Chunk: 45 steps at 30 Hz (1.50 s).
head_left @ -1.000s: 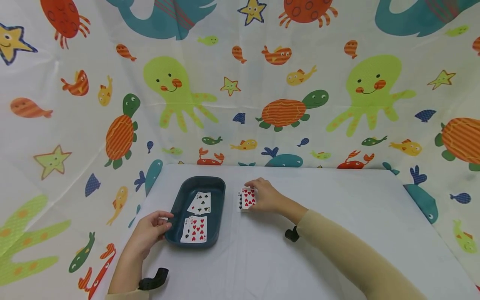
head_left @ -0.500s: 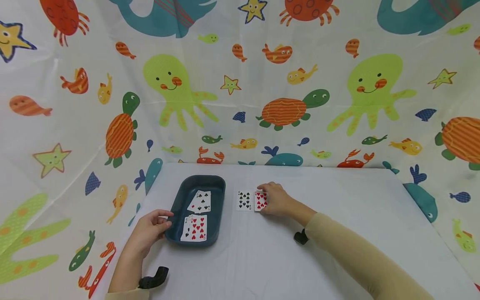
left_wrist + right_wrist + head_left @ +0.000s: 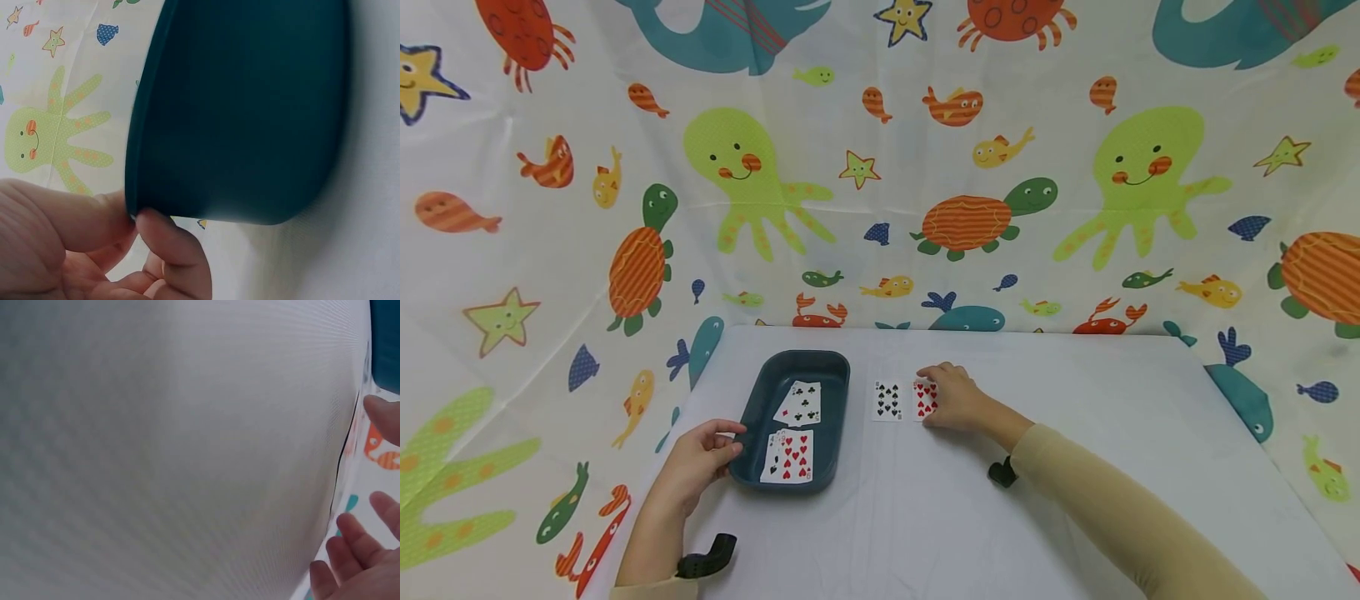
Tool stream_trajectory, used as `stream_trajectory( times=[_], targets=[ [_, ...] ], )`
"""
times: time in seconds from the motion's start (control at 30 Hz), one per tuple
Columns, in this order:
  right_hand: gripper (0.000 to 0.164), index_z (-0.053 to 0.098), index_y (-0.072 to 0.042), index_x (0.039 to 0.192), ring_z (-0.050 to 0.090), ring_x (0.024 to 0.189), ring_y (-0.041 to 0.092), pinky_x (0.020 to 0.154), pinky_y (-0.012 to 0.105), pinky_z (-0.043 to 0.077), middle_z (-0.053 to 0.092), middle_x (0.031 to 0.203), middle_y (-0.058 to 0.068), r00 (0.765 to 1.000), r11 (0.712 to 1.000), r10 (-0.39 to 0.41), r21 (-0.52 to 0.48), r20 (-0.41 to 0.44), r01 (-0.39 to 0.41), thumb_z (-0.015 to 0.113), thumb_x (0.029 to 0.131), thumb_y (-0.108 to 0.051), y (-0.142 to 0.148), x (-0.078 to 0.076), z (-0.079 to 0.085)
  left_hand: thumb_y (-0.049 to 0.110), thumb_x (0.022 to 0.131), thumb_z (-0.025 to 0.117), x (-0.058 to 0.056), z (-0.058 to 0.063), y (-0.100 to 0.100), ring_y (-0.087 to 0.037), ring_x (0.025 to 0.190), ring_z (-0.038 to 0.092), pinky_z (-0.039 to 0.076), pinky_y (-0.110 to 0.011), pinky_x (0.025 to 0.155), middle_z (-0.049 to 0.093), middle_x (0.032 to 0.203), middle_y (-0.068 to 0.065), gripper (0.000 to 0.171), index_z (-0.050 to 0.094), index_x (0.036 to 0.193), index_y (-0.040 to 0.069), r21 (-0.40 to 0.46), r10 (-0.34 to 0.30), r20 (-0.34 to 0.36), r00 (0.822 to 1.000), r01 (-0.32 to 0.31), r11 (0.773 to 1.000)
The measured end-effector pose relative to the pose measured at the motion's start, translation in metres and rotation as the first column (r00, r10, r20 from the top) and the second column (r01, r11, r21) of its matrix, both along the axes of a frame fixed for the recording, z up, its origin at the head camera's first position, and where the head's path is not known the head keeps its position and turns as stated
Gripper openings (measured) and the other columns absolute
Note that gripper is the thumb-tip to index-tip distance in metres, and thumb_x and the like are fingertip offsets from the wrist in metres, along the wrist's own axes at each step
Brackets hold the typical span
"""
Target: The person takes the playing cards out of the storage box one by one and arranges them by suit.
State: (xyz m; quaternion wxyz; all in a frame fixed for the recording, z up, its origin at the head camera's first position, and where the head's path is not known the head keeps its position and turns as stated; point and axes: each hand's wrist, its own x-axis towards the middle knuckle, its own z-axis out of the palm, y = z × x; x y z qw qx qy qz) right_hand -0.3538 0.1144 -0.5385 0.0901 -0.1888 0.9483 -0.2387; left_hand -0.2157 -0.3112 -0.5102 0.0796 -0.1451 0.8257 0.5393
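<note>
My left hand pinches the near-left rim of a dark teal tray between thumb and fingers; the left wrist view shows that pinch at the tray's corner. Inside the tray are two overlapping groups of playing cards, one topped by clubs, the other by hearts. Right of the tray, a spades playing card lies face up on the white table. Beside it, my right hand holds a hearts playing card by its far and near ends; the hand covers its right part.
A white cloth covers the table. Behind it hangs a curtain printed with sea animals. Black wrist cameras sit below the left hand and under the right forearm.
My right hand has slid the hearts card rightward off the spades card, which now lies fully uncovered with a gap between them. The left hand and tray have stayed in place.
</note>
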Motion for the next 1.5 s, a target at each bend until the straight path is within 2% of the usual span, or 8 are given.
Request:
stream_trajectory(
  times=[0.17,0.43,0.63,0.87,1.0,1.17,1.37,1.5],
  targets=[
    [0.088,0.053,-0.016,0.156,0.045,0.147,0.034,0.123,0.055,0.042,0.05,0.16,0.011,1.0,0.998,0.019,-0.06,0.016,-0.018,0.095,0.08,-0.029,-0.002,0.002,0.005,0.01,0.107,0.065,0.0,-0.001,0.0,-0.022,0.089,0.058,0.057,-0.025,0.074,0.061,0.101,-0.007,0.038,0.06,0.143,0.001,-0.001,0.003,0.0,1.0,-0.003,1.0],
    [0.09,0.052,-0.015,0.157,0.039,0.154,0.037,0.126,0.06,0.038,0.045,0.165,0.011,0.999,0.992,0.047,-0.115,0.01,-0.045,0.096,0.08,-0.029,-0.015,0.007,0.021,0.01,0.107,0.065,0.0,-0.001,0.0,-0.023,0.09,0.058,0.057,-0.026,0.074,0.061,0.101,-0.008,0.037,0.061,0.142,0.001,-0.013,0.001,-0.001,1.0,-0.001,1.0],
    [0.095,0.046,-0.018,0.161,0.034,0.158,0.034,0.127,0.06,0.036,0.039,0.171,0.007,0.996,0.986,0.085,-0.146,0.004,-0.083,0.095,0.081,-0.029,-0.032,0.01,0.031,0.011,0.107,0.065,-0.002,-0.001,0.001,-0.023,0.091,0.058,0.057,-0.026,0.075,0.062,0.102,-0.008,0.037,0.061,0.142,0.002,-0.014,-0.002,0.001,1.0,0.002,1.0],
    [0.099,0.041,-0.021,0.165,0.032,0.159,0.034,0.126,0.061,0.036,0.038,0.171,0.008,0.988,0.975,0.152,-0.157,-0.041,-0.157,0.095,0.082,-0.03,-0.061,0.011,0.043,0.011,0.107,0.065,-0.001,-0.001,0.0,-0.023,0.091,0.058,0.057,-0.026,0.075,0.061,0.102,-0.008,0.037,0.061,0.142,0.001,-0.009,0.0,-0.001,1.0,0.0,1.0],
    [0.099,0.04,-0.021,0.165,0.032,0.158,0.033,0.127,0.062,0.034,0.04,0.17,0.006,0.977,0.974,0.183,-0.111,-0.109,-0.195,0.094,0.082,-0.033,-0.082,0.011,0.045,0.01,0.107,0.064,0.0,-0.001,0.0,-0.023,0.091,0.058,0.057,-0.025,0.075,0.061,0.102,-0.008,0.036,0.061,0.142,0.001,-0.006,0.003,0.002,1.0,-0.003,1.0],
    [0.1,0.039,-0.023,0.165,0.034,0.157,0.031,0.127,0.059,0.034,0.042,0.168,0.005,0.951,0.968,0.241,-0.028,-0.191,-0.251,0.093,0.083,-0.039,-0.11,0.017,0.051,0.009,0.107,0.064,0.0,-0.001,0.0,-0.023,0.09,0.058,0.057,-0.025,0.074,0.061,0.102,-0.008,0.037,0.061,0.142,0.001,-0.002,0.006,0.005,1.0,-0.006,1.0],
    [0.098,0.038,-0.023,0.166,0.034,0.157,0.03,0.127,0.056,0.035,0.041,0.168,0.006,0.928,0.956,0.293,0.04,-0.232,-0.292,0.091,0.085,-0.04,-0.138,0.025,0.06,0.01,0.107,0.065,0.0,-0.002,0.0,-0.023,0.091,0.058,0.057,-0.025,0.075,0.061,0.102,-0.008,0.037,0.061,0.143,0.001,-0.003,0.008,0.004,1.0,-0.008,1.0],
    [0.1,0.034,-0.024,0.168,0.032,0.158,0.03,0.127,0.055,0.036,0.036,0.171,0.006,0.924,0.95,0.311,0.107,-0.222,-0.295,0.089,0.087,-0.043,-0.154,0.026,0.055,0.011,0.107,0.064,-0.001,-0.003,-0.001,-0.023,0.091,0.059,0.058,-0.025,0.075,0.061,0.102,-0.008,0.037,0.061,0.143,0.002,-0.004,0.007,0.007,1.0,-0.007,1.0]
  ],
)
